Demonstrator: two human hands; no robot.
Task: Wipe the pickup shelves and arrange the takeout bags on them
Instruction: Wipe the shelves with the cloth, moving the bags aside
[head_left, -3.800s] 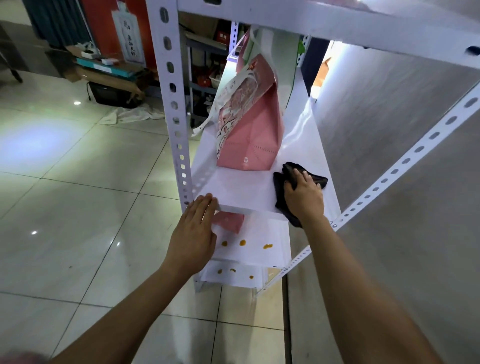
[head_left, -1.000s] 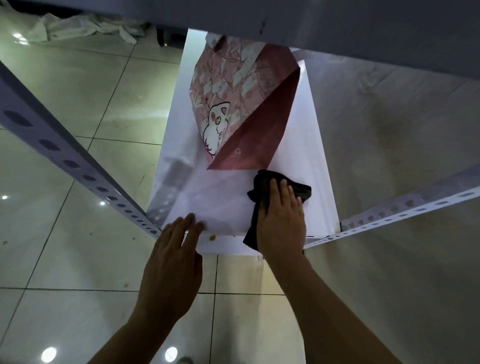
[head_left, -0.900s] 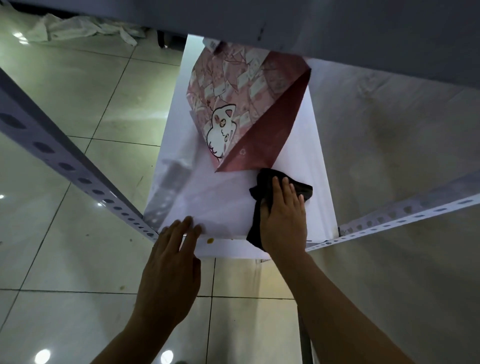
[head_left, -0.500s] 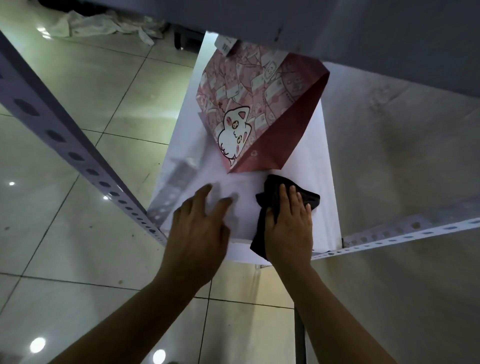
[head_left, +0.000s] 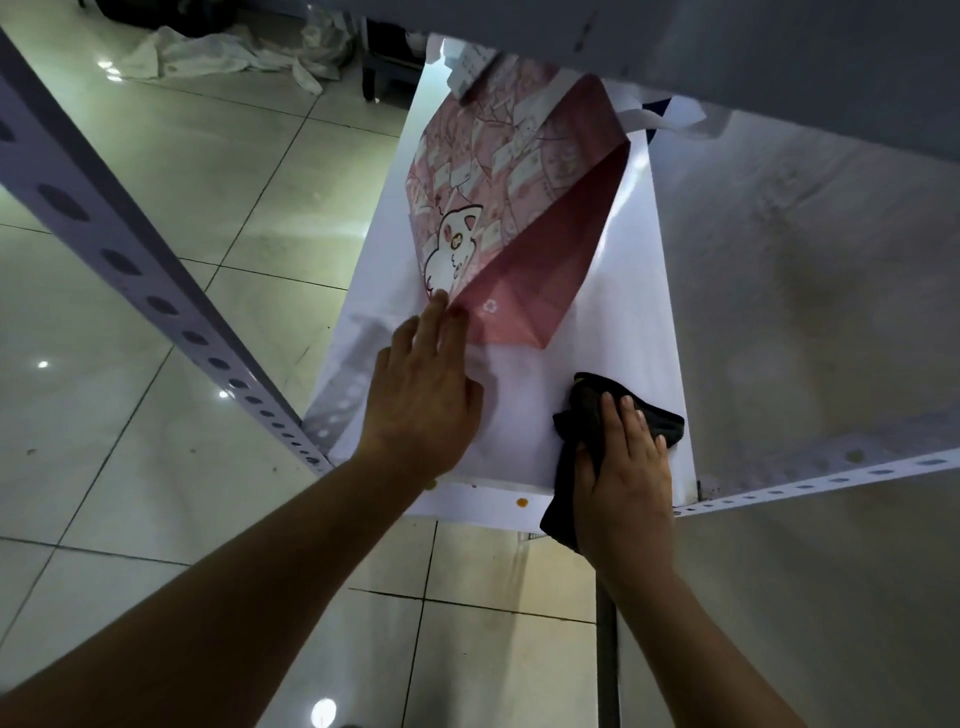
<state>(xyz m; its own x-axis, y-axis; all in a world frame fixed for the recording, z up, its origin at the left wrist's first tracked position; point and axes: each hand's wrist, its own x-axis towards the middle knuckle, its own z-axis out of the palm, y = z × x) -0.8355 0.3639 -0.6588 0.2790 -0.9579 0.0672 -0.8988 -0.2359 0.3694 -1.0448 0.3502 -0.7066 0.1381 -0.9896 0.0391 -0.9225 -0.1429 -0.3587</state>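
Your left-hand fingers (head_left: 441, 317) lay together, flat against the pink takeout bag (head_left: 519, 218) mid-shelf (head_left: 639, 291) — nudge it far, gently; your right hand (head_left: 623, 467) pressed the black cloth (head_left: 587, 410) at the near edge, fingers spread.

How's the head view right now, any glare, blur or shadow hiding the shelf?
Head view: dim under the upper shelf; ceiling-light glare spots dot the floor tiles; left hand fingertips slightly motion-blurred at the pink bag; wide-angle bends the uprights; shelf readable.
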